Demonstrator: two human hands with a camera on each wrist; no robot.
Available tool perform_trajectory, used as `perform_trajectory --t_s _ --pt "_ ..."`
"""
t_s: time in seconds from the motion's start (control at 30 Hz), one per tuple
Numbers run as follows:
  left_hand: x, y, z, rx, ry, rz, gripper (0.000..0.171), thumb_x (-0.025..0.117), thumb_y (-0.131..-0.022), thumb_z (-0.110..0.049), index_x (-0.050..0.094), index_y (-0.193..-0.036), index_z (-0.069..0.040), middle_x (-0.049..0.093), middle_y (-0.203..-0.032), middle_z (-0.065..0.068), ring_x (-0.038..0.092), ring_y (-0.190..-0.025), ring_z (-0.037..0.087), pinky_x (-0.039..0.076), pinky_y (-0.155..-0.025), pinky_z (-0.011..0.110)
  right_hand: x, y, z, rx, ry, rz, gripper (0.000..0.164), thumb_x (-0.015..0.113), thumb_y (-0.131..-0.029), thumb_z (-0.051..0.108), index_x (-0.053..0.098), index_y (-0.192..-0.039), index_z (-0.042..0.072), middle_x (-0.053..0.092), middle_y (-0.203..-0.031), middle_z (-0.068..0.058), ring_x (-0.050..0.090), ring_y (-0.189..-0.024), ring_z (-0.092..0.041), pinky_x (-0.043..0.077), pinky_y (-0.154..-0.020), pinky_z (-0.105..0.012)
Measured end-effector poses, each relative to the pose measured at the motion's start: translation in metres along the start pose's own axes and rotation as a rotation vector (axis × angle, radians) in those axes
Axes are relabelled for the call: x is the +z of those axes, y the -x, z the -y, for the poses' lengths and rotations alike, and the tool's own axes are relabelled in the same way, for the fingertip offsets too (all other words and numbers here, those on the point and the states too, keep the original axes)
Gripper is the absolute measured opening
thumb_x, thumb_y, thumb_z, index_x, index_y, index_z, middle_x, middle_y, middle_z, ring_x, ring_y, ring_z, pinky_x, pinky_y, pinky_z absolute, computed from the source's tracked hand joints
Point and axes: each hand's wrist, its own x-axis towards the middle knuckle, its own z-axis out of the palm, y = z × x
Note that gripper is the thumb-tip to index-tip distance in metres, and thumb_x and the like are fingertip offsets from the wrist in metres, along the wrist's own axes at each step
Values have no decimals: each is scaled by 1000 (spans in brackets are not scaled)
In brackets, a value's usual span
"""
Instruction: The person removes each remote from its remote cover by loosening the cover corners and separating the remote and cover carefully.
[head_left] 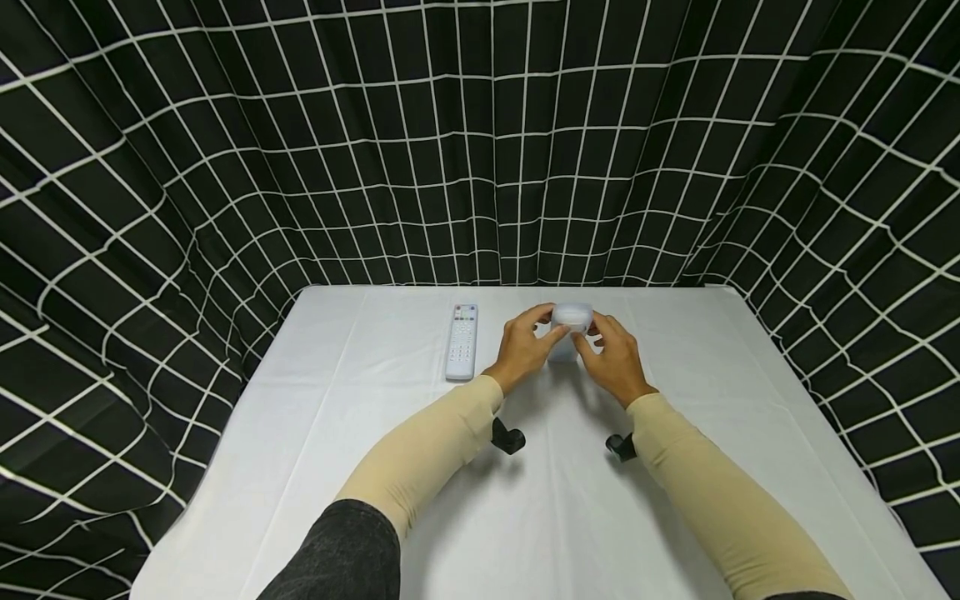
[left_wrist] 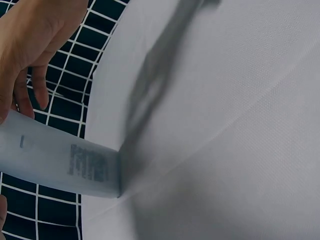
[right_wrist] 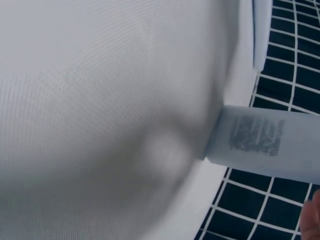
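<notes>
A pale blue-white bottle-like container [head_left: 564,350] stands at the back of the table, right of the middle. Its rounded top [head_left: 573,315] is lighter and looks translucent. My left hand [head_left: 521,346] grips that upper part from the left, my right hand [head_left: 613,357] from the right, the two thumbs close together on the near side. Small dark print marks the lower container [left_wrist: 90,162] in the left wrist view, where its base meets the tablecloth. In the right wrist view the container [right_wrist: 260,137] shows a similar printed block; only fingertips [right_wrist: 311,220] appear beside it.
A white remote control [head_left: 461,343] lies lengthwise on the table, left of my left hand. White cloth covers the table [head_left: 360,433]. Black curtains [head_left: 465,150] with a white grid surround its back and sides. Dark wrist-camera mounts [head_left: 508,437] stick out below both wrists.
</notes>
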Motion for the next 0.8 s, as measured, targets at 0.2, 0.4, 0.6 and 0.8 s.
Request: perform_trajectory --t_s 0.2,0.4,0.6,0.8 --pt "1 0 -2 -6 29 -29 33 74 -87 -22 67 -115 -6 68 -101 5 61 -93 12 51 -81 37 0 0 1 46 -53 30 36 70 -89 6 59 -122 -1 62 -99 -17 64 -86 -35 54 -70 -48" --pt "0 0 -3 -10 53 -30 33 72 -89 -24 67 -116 -6 67 -100 3 61 -90 10 50 -78 27 0 0 3 47 -62 31 36 69 -89 6 59 -122 -2 62 -98 -17 63 -85 -35 54 -70 -49" --pt "0 0 -5 -13 62 -37 35 71 -90 -25 67 -117 -4 67 -100 4 61 -88 10 50 -75 25 0 0 4 52 -61 29 36 69 -89 7 59 -123 -2 62 -98 -17 63 -85 -32 54 -69 -47" --pt "2 2 -3 -37 54 -12 42 74 -88 -25 64 -124 -6 67 -99 6 62 -87 13 50 -75 24 0 1 5 59 -51 19 37 69 -90 9 59 -124 -1 63 -97 -15 63 -83 -28 53 -67 -43"
